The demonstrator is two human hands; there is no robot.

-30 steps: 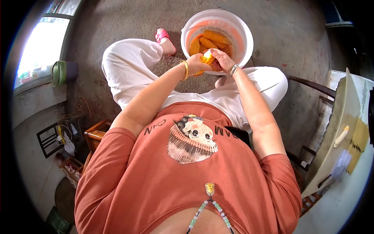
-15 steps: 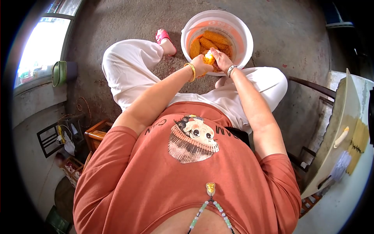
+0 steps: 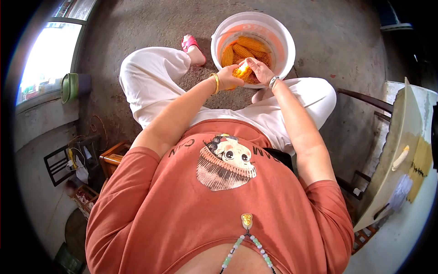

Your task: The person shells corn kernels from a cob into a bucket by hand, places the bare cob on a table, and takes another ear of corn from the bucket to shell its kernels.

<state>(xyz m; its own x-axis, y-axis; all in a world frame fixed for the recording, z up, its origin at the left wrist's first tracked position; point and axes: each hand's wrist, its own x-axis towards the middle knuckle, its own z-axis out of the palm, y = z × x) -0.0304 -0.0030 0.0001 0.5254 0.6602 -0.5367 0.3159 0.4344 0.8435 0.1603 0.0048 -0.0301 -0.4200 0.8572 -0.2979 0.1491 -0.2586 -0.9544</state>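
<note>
Over the near side of a white bucket [image 3: 286,43], both my hands are closed round one ear of corn [image 3: 242,71], partly stripped so a pale patch shows. My left hand [image 3: 229,77], wearing a gold bangle, grips its left end. On the right, my right hand [image 3: 260,71], with a silver bracelet, presses its fingers against the bare patch. Inside the bucket lie several whole orange corn ears [image 3: 251,44] on loose kernels [image 3: 264,58]. My hands hide part of the held ear and the bucket's near rim.
My legs in white trousers [image 3: 155,73] spread either side of the bucket on a concrete floor [image 3: 150,27]. A table [image 3: 388,150] with a dark leg stands at right. A wooden stool [image 3: 114,155] is at left, below a window [image 3: 50,55] with a green container [image 3: 69,87].
My left hand has shifted slightly left, and more of the held corn shows between my hands. My right hand stays almost in place on the ear.
</note>
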